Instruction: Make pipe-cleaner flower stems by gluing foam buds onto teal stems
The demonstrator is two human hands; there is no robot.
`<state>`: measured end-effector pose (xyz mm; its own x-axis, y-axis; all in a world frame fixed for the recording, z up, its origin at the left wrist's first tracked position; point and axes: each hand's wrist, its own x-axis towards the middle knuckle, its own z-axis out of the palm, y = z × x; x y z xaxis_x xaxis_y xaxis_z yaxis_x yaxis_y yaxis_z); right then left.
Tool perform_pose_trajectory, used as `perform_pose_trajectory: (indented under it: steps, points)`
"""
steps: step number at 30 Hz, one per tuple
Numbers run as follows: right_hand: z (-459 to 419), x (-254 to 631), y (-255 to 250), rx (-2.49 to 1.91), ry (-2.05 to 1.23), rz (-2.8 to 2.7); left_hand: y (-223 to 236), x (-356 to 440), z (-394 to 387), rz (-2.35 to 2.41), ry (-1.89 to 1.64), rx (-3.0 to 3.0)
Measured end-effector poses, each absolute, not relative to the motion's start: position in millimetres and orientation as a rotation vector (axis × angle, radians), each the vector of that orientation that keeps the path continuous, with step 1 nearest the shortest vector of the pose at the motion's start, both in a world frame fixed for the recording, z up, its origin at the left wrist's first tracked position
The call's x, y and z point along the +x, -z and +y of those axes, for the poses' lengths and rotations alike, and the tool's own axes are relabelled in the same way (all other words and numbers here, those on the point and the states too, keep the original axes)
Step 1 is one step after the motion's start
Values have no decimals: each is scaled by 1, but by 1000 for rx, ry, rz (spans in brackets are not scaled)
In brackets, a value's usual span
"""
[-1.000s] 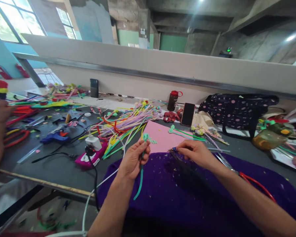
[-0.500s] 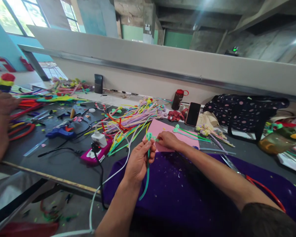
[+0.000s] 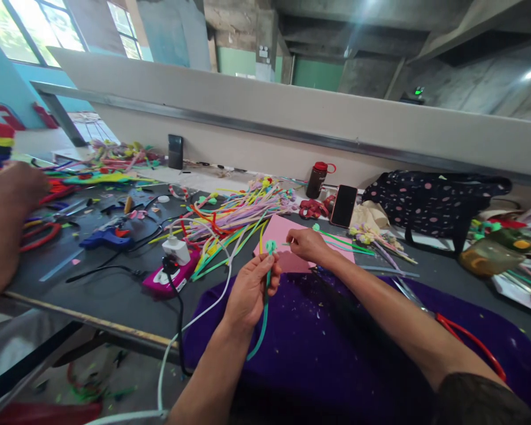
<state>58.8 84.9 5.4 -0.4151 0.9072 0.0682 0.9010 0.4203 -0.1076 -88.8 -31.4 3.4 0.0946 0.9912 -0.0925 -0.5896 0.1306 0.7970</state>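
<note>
My left hand (image 3: 249, 290) pinches a mint-green pipe cleaner flower (image 3: 271, 245) just below its curled head; its green stem (image 3: 264, 327) hangs down past the palm over the dark purple cloth (image 3: 318, 330). To the right, my right hand (image 3: 307, 244) has its fingertips pinched together above the pink sheet (image 3: 279, 227). A short bit of green pipe cleaner (image 3: 286, 244) shows at those fingertips, and whether it joins the flower is hard to see. Another green pipe cleaner piece (image 3: 345, 243) lies on the sheet, beyond my right wrist.
Scissors with red handles (image 3: 469, 339) lie under my right forearm. A heap of coloured pipe cleaners (image 3: 243, 209), a magenta power strip (image 3: 170, 282) and a blue glue gun (image 3: 106, 237) are to the left. Behind stand a phone (image 3: 344, 205) and bottle (image 3: 317, 180). Another person's hand (image 3: 13, 200) reaches in at left.
My right hand has drawn slightly away from the flower, opening a gap between the hands. The flower head now shows more fully. The other person's hand has shifted right.
</note>
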Motion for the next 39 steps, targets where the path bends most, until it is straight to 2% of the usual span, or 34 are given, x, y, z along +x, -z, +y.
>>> perform_pose_trajectory:
  steps: [12, 23, 31, 35, 39]
  points:
    - [87, 58, -11, -1606, -65, -2515, -2, -87, -31, 760, -1317, 667]
    - [86, 61, -19, -1468, -212, -2382, -1, -87, -31, 751, -1316, 685]
    - [24, 82, -34, -1307, -576, -2202, 1, -86, -31, 749, -1275, 686]
    - [-15, 99, -29, -1225, -989, -1870, 3, -76, -32, 774, -1157, 721]
    - [-28, 110, -24, -1193, -1067, -1785, 2, -60, -33, 774, -1013, 787]
